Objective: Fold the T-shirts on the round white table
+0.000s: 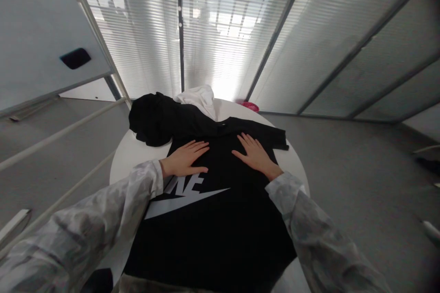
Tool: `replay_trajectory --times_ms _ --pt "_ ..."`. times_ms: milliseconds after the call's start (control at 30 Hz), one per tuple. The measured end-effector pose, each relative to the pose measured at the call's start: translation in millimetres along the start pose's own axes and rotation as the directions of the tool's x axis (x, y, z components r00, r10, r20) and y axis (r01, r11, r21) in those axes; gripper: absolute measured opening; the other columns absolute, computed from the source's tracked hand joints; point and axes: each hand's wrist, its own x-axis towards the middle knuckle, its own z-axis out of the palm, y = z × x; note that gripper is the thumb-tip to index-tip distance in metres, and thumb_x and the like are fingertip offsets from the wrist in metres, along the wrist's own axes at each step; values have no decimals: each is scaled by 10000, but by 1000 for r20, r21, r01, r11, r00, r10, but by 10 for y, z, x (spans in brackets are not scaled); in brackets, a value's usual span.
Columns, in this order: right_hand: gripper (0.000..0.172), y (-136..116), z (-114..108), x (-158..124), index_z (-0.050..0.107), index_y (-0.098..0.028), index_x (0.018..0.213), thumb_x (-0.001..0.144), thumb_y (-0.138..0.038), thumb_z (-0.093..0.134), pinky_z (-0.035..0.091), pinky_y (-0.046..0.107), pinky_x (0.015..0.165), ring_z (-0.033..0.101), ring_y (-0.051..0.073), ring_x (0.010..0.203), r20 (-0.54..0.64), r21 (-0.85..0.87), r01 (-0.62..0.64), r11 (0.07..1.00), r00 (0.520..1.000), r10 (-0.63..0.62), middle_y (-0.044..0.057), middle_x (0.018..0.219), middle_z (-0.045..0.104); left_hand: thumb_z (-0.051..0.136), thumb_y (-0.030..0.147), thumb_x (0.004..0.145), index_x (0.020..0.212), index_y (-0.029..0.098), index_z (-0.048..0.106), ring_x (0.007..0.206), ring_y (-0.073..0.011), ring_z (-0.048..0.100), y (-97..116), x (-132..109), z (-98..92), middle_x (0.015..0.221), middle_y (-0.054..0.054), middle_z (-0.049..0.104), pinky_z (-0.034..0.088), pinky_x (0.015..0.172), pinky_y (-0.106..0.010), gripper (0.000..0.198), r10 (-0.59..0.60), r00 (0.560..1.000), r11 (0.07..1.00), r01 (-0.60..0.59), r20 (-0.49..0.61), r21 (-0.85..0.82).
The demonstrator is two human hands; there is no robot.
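Observation:
A black T-shirt [220, 229] with a grey printed logo lies spread over a round white table [125, 158], its lower end toward me. My left hand [187, 158] rests flat on the shirt's upper left, just above the print, fingers spread. On the upper right of the chest, my right hand [254, 153] also lies flat with its fingers apart. Neither hand grips anything. One sleeve of the shirt reaches out to the right. Bunched black cloth [151, 119] lies at the table's far left, overlapping the shirt's left shoulder area.
Crumpled white cloth [199, 98] sits at the table's far edge. Behind the table is a red basket-like object [250, 106] near a glass wall with blinds [227, 46]. A whiteboard [41, 18] on a pale metal frame [65, 132] stands at the left.

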Motion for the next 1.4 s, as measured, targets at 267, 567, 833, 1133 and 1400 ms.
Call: replay_trajectory --times_ms 267,567,833,1133,1400 --pt "975 -25 -123 -393 314 -211 1788 1051 -844 402 284 617 1378 276 382 1715 30 9 82 997 996 -82 136 1865 255 476 813 1060 1800 251 253 1741 -330 225 129 -220 169 1872 -136 225 150 1419 -584 956 -10 1000 998 9 15 55" --pt "634 -179 -304 68 670 -177 1486 1115 -627 419 493 532 1217 638 381 1385 -209 78 21 997 978 -4 182 1494 704 460 700 1112 1592 193 595 1568 -309 541 92 163 -108 1696 -144 564 379 1344 -491 712 -52 992 996 59 -111 60" --pt "957 -124 88 273 275 -78 1774 1090 -746 324 284 543 1378 321 367 1697 -74 63 -146 987 986 151 207 1827 330 436 772 1085 1765 234 363 1729 -334 264 -101 298 198 1868 -128 251 185 1408 -582 870 -164 985 984 168 -56 64" --pt "976 -94 -20 11 379 -114 1748 1075 -818 306 288 562 1371 350 397 1675 -26 4 -111 994 993 111 195 1820 353 411 871 1032 1759 200 376 1698 -443 288 204 166 273 1840 -171 315 190 1355 -738 991 -339 930 929 354 -140 108" --pt "931 -265 10 253 506 -137 1668 1068 -825 321 376 604 1290 462 431 1577 -161 45 -224 973 960 229 224 1716 502 413 813 1053 1699 114 479 1594 -431 475 -107 558 260 1771 -201 446 253 1379 -582 955 -444 873 870 474 -202 136"
